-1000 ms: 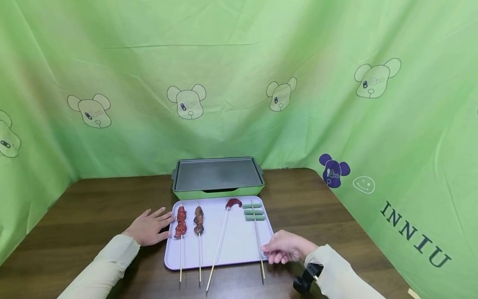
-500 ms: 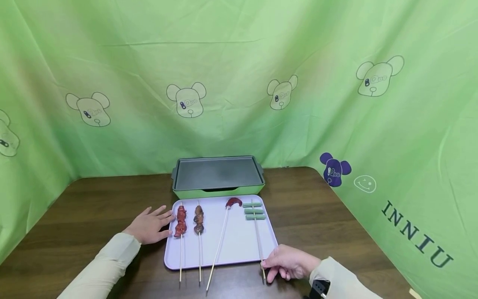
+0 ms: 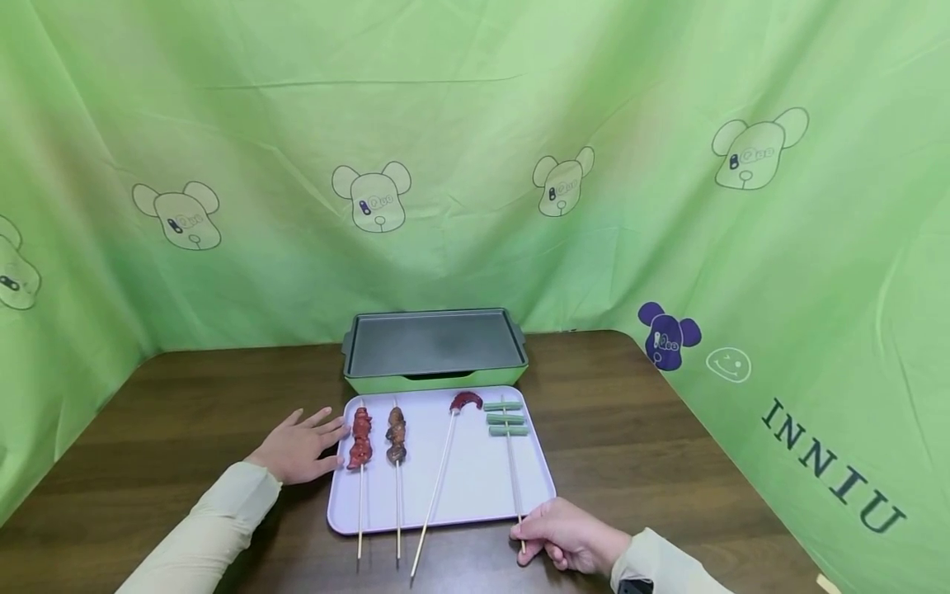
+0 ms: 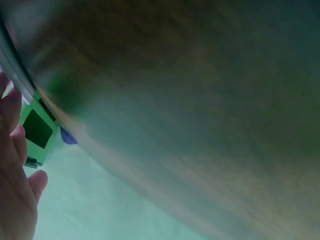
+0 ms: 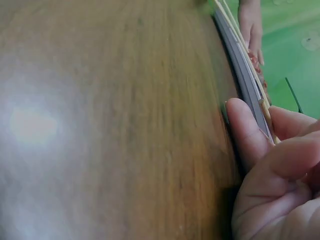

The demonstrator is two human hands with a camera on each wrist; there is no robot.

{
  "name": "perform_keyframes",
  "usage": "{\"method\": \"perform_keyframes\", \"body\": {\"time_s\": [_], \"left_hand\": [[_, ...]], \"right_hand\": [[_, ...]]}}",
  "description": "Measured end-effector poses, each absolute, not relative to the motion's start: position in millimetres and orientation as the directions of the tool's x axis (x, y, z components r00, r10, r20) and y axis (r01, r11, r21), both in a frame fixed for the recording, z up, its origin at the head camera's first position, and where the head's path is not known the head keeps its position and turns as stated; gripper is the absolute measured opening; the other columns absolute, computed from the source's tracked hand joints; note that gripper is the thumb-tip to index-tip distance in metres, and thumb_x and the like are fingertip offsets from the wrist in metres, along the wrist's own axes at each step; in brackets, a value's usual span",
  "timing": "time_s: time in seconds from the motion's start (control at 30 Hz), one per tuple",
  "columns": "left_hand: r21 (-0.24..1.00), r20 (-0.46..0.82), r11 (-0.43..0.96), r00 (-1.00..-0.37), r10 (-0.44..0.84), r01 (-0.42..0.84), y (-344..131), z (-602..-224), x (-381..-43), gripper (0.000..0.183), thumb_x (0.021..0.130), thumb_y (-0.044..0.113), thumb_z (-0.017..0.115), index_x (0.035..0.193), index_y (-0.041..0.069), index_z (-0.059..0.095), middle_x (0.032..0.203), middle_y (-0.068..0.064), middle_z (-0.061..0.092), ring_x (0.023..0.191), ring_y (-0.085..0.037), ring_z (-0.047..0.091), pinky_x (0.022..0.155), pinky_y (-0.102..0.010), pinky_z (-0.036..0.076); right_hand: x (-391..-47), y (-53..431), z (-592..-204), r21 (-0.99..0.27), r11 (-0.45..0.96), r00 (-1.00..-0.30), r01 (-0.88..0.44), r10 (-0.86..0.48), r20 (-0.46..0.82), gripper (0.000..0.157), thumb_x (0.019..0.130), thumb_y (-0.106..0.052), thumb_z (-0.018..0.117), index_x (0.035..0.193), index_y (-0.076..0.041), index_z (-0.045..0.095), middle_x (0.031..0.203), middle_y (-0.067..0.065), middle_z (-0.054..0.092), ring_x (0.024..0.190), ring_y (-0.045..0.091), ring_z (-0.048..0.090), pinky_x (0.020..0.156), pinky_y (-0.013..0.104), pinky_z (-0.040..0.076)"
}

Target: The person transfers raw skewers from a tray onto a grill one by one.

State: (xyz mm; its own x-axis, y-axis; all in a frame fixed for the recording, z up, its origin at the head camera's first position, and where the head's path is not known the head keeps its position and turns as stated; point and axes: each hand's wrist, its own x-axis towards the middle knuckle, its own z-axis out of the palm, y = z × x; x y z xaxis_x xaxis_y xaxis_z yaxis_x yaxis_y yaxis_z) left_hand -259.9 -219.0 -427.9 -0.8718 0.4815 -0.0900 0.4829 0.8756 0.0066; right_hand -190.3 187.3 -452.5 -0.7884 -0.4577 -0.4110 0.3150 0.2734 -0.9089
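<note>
My right hand (image 3: 567,536) is at the near end of a skewer of green vegetable pieces (image 3: 507,419), pinching its bare stick between thumb and fingers just past the tray's front edge. The right wrist view shows the stick's end (image 5: 265,113) between those fingertips. Spread flat, my left hand (image 3: 297,450) rests at the left rim of the pale lilac tray (image 3: 475,487). Beside its fingers lies a skewer of red meat (image 3: 360,437). A skewer of brown meat (image 3: 396,436) and one with a curled dark-red piece (image 3: 466,401) lie further right on the tray.
Directly behind the tray stands a green griddle (image 3: 436,342) with a flat dark plate. Both are on a brown wooden table (image 3: 631,445). A green cloth (image 3: 460,99) with bear drawings hangs around the back and sides. The skewer sticks overhang the tray's front edge.
My right hand has come down from the tray's right front corner toward me and now pinches the end of the green vegetable skewer. My left hand stays in place.
</note>
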Motion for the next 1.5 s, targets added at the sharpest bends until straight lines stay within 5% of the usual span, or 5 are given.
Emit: {"method": "perform_keyframes", "body": {"time_s": [0.67,1.0,1.5], "left_hand": [[0.0,-0.096,0.874,-0.87,0.483,0.485,-218.1,-426.8,-259.2,0.056,0.096,0.042,0.052,0.137,0.005,0.055,0.144,-0.012,0.051,0.139,-0.038,0.037,0.109,-0.063,0.026],[-0.01,-0.095,0.874,-0.871,0.482,0.485,-219.5,-427.9,-259.7,0.057,0.096,0.045,0.051,0.138,0.005,0.055,0.143,-0.011,0.052,0.139,-0.037,0.037,0.109,-0.063,0.026],[-0.02,-0.107,0.878,-0.874,0.473,0.478,-216.5,-424.4,-260.1,0.058,0.096,0.046,0.051,0.138,0.007,0.055,0.144,-0.011,0.052,0.139,-0.037,0.037,0.109,-0.063,0.026]], "right_hand": [[-188.5,188.0,-456.9,-0.927,0.253,-0.8,0.278,-0.474,-0.369,0.011,0.086,-0.006,0.063,0.076,-0.004,0.066,0.055,-0.004,0.063,0.033,-0.01,0.03,0.035,0.007,0.022],[-186.9,186.5,-455.2,-0.934,0.289,-0.826,0.209,-0.459,-0.327,0.02,0.087,-0.007,0.064,0.083,0.013,0.063,0.056,-0.005,0.063,0.033,-0.008,0.031,0.035,0.008,0.024],[-187.8,187.0,-451.5,-0.945,0.259,-0.818,0.197,-0.489,-0.305,0.022,0.089,-0.004,0.062,0.087,0.018,0.06,0.056,-0.005,0.062,0.035,-0.008,0.032,0.036,0.007,0.025]]}}
